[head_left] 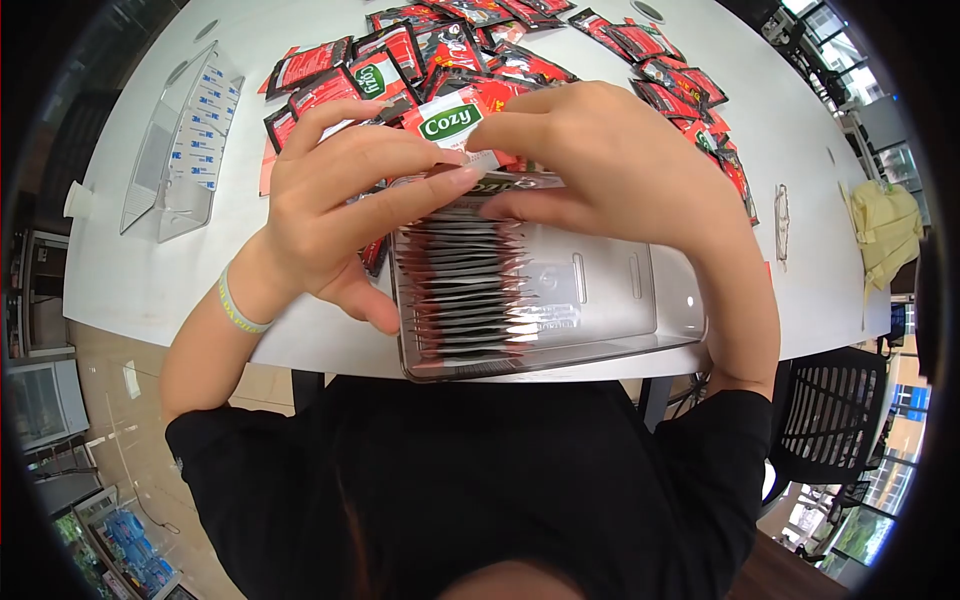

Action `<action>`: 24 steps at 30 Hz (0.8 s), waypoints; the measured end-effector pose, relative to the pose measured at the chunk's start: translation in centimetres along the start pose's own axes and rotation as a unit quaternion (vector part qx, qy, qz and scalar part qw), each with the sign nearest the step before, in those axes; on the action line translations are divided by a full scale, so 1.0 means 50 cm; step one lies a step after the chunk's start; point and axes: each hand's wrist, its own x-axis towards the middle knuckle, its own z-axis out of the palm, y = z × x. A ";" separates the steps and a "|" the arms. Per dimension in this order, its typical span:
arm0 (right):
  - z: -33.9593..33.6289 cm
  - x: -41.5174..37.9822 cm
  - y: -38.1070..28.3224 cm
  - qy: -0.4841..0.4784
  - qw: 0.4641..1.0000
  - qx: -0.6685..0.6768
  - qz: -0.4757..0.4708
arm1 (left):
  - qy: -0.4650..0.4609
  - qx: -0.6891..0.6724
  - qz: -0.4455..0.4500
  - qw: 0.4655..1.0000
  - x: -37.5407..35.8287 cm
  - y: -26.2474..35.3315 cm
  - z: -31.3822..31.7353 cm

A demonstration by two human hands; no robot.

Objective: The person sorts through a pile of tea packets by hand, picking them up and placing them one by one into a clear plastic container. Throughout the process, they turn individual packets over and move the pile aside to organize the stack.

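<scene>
Through the head view, the one feed I had, I found the packet (515, 183) at the far end of a clear plastic bin (612, 290), tilted, with part of a printed label facing up. The right hand (625, 160) gripped it, thumb on the near side and fingers beyond it. The left hand (318, 205) was spread, its fingertips at the packet's left end, its thumb well apart from them, just beside the bin's left wall. I judged the packet light and thin, with a glossy, somewhat slippery skin that would bend or crease under a hard squeeze, though I could not tell what it contained. I would have taken it by its flat faces near the top edge, pinching softly, with a second touch at a corner to stop it twisting. The bin looked stiff and smooth, best steadied by its side walls. Along its left side stood a row of packets (465, 290), packed on edge, face to face; its right part showed bare floor with moulded slots. Beyond the bin, loose red and black packets (455, 50) lay heaped on the white table (790, 130), and a clear plastic holder (185, 215) stood to the left.
</scene>
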 end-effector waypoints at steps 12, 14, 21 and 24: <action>0.017 0.006 -0.002 -0.024 0.998 0.049 -0.010 | 0.009 -0.148 -0.324 0.934 0.030 0.030 -0.009; 0.022 0.007 -0.004 -0.036 0.999 0.032 0.006 | -0.012 -0.216 -0.372 0.902 0.035 0.030 -0.023; 0.042 0.012 0.000 0.014 1.000 -0.010 -0.015 | -0.115 -0.185 -0.303 0.928 0.042 0.023 -0.052; 0.043 0.015 -0.006 0.008 1.000 -0.016 0.000 | -0.140 -0.232 -0.345 0.899 0.055 0.031 -0.054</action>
